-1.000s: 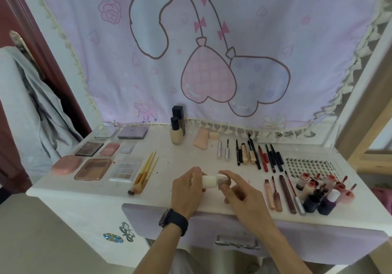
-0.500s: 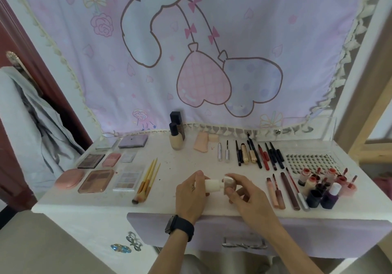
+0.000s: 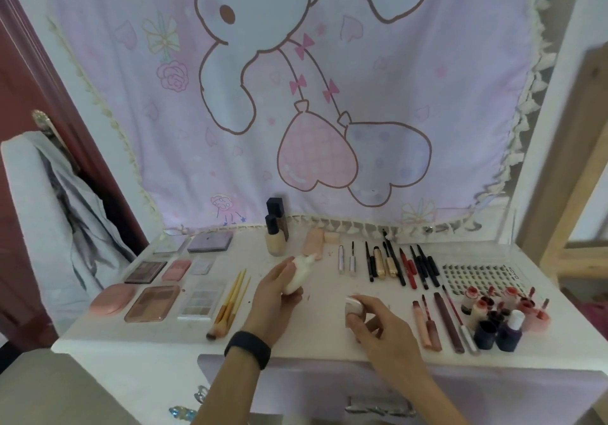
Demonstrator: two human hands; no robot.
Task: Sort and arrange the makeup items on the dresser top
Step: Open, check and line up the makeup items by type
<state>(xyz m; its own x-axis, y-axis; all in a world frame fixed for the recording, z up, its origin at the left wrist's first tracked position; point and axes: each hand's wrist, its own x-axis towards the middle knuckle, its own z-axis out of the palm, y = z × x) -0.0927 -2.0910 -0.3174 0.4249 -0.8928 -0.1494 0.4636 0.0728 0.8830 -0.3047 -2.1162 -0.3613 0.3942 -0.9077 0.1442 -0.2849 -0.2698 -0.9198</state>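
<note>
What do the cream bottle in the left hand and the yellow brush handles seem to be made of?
The cream bottle, gripped by the left hand, looks like opaque plastic or frosted glass, matte: even pale colour, no sharp glints. Which one, I cannot tell. The brush handles look like bamboo or wood, possibly coloured plastic: yellow-tan, slender, with dull sheen.

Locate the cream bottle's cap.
Head view: the cap is held in the right hand near the front of the dresser top, right of the cream bottle in the left hand and left of the lip gloss tubes.
</note>
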